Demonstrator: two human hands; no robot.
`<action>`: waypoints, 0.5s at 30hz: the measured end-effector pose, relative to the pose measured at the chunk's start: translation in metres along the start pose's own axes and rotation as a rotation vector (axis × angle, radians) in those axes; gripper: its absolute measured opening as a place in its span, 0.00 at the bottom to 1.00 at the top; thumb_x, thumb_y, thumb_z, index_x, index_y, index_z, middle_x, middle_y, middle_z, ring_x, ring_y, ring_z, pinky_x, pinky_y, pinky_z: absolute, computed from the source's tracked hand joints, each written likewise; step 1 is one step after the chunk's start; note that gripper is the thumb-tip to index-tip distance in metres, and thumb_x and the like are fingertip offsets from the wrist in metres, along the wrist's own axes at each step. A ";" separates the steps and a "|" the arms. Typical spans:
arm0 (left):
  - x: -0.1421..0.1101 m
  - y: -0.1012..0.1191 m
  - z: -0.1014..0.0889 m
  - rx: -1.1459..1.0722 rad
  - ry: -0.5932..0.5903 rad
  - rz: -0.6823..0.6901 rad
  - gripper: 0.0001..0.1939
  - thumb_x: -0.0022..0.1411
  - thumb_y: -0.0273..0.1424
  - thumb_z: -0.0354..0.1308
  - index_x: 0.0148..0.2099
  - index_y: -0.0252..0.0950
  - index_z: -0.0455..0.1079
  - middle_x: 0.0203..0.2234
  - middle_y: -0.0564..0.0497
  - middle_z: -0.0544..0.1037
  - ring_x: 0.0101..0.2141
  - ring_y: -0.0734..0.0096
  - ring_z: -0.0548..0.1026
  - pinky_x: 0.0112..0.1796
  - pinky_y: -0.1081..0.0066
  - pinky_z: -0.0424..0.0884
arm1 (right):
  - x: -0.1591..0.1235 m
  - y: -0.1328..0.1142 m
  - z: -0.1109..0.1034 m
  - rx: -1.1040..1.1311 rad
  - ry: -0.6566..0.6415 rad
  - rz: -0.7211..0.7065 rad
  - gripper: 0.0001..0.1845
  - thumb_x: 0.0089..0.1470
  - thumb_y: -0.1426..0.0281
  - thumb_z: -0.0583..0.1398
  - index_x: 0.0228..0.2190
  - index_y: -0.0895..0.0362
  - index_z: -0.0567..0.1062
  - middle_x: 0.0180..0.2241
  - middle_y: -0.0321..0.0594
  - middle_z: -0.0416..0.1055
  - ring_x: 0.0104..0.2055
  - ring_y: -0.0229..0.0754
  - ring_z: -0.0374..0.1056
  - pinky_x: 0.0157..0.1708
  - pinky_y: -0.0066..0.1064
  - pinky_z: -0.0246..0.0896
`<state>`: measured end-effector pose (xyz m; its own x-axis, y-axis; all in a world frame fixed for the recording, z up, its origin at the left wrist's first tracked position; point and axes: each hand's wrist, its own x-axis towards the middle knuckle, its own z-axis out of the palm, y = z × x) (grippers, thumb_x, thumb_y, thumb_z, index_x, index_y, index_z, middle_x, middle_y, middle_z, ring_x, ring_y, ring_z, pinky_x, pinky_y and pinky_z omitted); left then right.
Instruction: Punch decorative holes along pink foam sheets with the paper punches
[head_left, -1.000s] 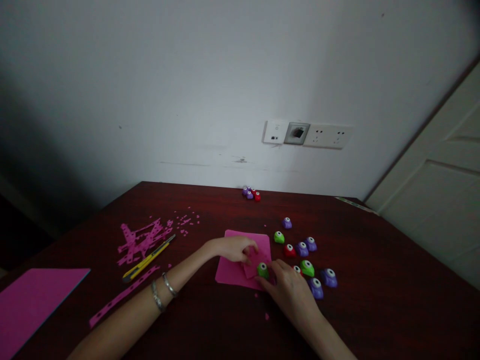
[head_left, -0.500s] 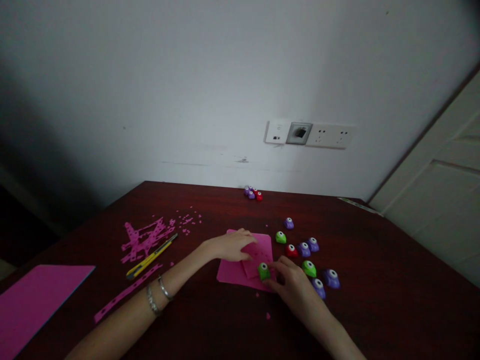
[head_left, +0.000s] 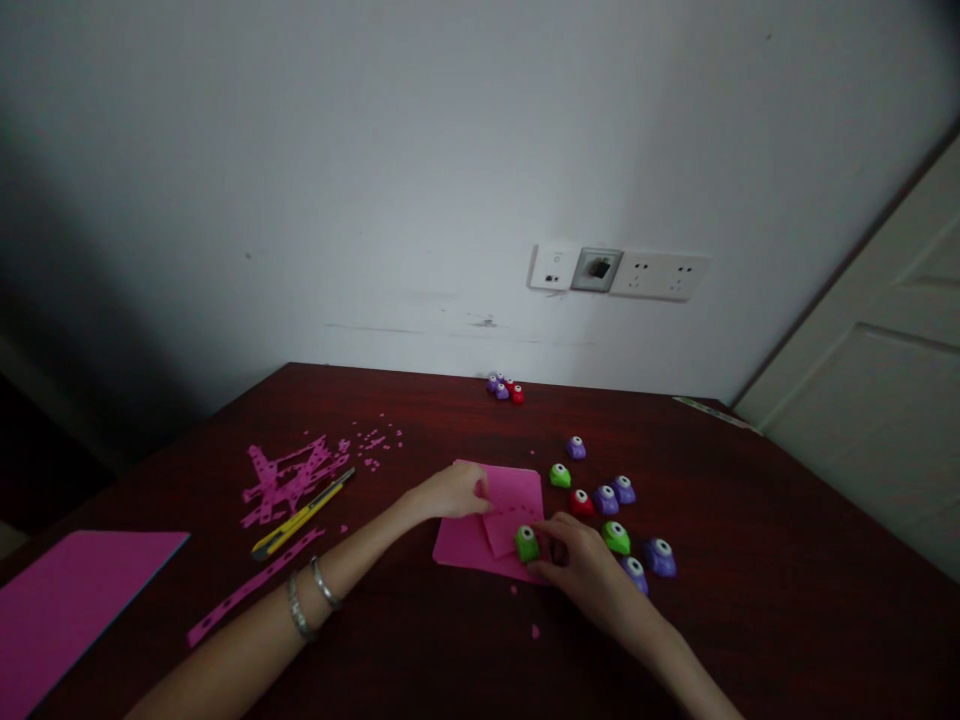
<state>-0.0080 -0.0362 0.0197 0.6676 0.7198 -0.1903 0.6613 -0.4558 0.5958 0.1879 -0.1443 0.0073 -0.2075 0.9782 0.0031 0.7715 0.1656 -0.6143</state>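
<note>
My right hand (head_left: 581, 555) grips a green craft punch (head_left: 526, 544) between thumb and fingers, over the right edge of a pink card (head_left: 461, 540). On that card lies a smaller pink paper piece (head_left: 504, 535) with a row of small punched marks along its upper part. My left hand (head_left: 459, 490) has its fingers curled in and its thumb at the upper left corner of the smaller paper, closed on it. Beside my right hand stand more punches: a purple one (head_left: 634, 573), a green one (head_left: 616, 537) and a red one (head_left: 580, 502).
To the left, a yellow utility knife (head_left: 300, 517) lies by pink paper scraps (head_left: 289, 485) and a punched pink strip (head_left: 251, 590). A large pink sheet (head_left: 75, 610) covers the near left corner. Several small punches (head_left: 502, 390) sit by the wall beneath sockets (head_left: 649, 275).
My left hand's fingers have drawn back from lying stretched over the paper and curled in at its corner. My right hand keeps the green punch in nearly the same spot.
</note>
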 end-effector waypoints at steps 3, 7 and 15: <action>0.004 -0.008 0.001 -0.003 0.020 0.035 0.14 0.46 0.40 0.61 0.27 0.33 0.71 0.20 0.53 0.72 0.23 0.74 0.67 0.24 0.74 0.58 | 0.001 -0.001 -0.003 0.026 -0.027 -0.006 0.09 0.43 0.75 0.60 0.31 0.57 0.76 0.29 0.37 0.68 0.30 0.39 0.63 0.29 0.26 0.53; 0.005 -0.013 0.005 0.060 -0.007 0.038 0.21 0.39 0.44 0.65 0.31 0.33 0.71 0.22 0.52 0.72 0.24 0.72 0.67 0.24 0.74 0.58 | 0.004 0.002 -0.002 0.041 -0.032 -0.016 0.08 0.43 0.76 0.59 0.30 0.58 0.75 0.28 0.37 0.68 0.29 0.38 0.63 0.27 0.25 0.53; 0.001 -0.006 -0.001 0.062 -0.032 0.171 0.25 0.44 0.39 0.64 0.44 0.34 0.68 0.35 0.49 0.74 0.34 0.66 0.70 0.31 0.72 0.63 | 0.008 -0.009 -0.007 -0.034 -0.044 -0.009 0.06 0.42 0.75 0.60 0.27 0.59 0.75 0.29 0.38 0.69 0.30 0.38 0.64 0.27 0.25 0.54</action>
<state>-0.0116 -0.0317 0.0169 0.7822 0.6121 -0.1158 0.5563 -0.6026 0.5722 0.1834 -0.1369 0.0180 -0.2400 0.9704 -0.0264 0.7896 0.1793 -0.5869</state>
